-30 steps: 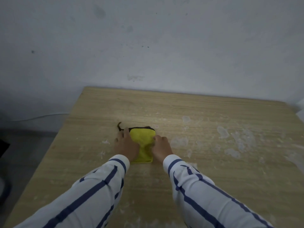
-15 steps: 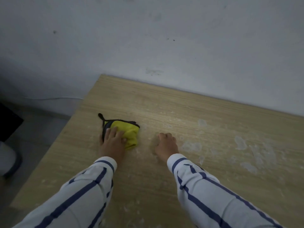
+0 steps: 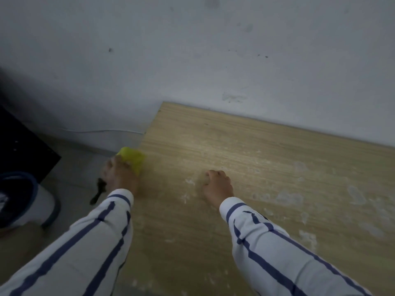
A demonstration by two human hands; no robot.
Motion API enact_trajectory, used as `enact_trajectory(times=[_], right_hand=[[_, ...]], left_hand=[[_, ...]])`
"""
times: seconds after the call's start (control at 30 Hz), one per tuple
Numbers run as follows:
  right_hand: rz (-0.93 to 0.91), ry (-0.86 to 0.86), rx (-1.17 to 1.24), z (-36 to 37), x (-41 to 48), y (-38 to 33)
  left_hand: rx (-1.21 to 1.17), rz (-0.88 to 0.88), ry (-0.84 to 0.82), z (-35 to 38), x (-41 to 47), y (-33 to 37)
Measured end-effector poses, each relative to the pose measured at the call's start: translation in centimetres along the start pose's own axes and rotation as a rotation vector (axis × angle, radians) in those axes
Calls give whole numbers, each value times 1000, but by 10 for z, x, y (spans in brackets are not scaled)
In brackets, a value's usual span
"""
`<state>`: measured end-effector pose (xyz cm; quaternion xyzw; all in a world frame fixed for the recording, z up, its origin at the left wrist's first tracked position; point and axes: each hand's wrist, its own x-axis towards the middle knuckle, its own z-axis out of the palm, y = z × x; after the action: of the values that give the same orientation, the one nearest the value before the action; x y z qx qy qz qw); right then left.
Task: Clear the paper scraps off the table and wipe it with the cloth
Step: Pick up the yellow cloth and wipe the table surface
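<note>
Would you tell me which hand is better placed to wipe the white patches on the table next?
Left, probably: the left hand grips the cloth at the table edge; the right hand, though nearer the patches, is an empty fist.

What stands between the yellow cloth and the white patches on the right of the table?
The person's right hand, fingers curled, rests on the light wooden table between the yellow cloth in the left hand and the white smeared patches. Nothing else visible does.

A blue-rimmed white bin [image 3: 32,201] and a black panel [image 3: 23,150] are seen well left of the fingers [image 3: 110,167] of the left hand [image 3: 121,180], with a thin cable [image 3: 102,131] beyond them.
</note>
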<state>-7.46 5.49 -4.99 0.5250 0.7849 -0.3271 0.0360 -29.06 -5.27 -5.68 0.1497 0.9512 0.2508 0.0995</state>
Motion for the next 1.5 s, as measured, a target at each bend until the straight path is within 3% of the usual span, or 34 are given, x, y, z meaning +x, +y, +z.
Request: enact_trajectory(times=[0.13,0.3,0.43,0.53,0.67,0.73,0.83,0.93,1.0,1.1,1.2,1.3,1.43,1.5], right_hand=[[23,22,406,-11,8,-39],[218,58,848,-38,25,-65],[322,111,893,-54,28,-64],[356,94,983,-59,29,-65],[290,206,917,-62,33,-65],[240,250,976,-65,34,-66],[195,221,1281,-74,33,-68],[141,200,1502,-85,35,-66],[167,232,1398,-85,41,-61],[260,229,1202,-85,51,-49],[259,146,1194,-84,65,-39],[201,174,995,-85,85,-36],[166,64,889,-91,115,-43],[79,54,720,-93,132,-48]], left_hand=[[-152,351,-73,14,-12,44],[-172,725,-227,24,-31,80],[-134,939,-332,27,-30,87],[-127,981,-399,29,-25,89],[-258,813,-561,26,-21,96],[-435,520,-724,23,-17,101],[-696,59,-1028,19,-10,108],[-864,-91,-1200,12,-6,116],[-940,-132,-1249,12,-5,121],[-1012,-224,-1195,17,-2,133],[-857,-234,-1057,24,10,145],[-776,-242,-975,31,27,156],[-686,-40,-762,46,55,172],[-650,76,-676,54,70,181]])
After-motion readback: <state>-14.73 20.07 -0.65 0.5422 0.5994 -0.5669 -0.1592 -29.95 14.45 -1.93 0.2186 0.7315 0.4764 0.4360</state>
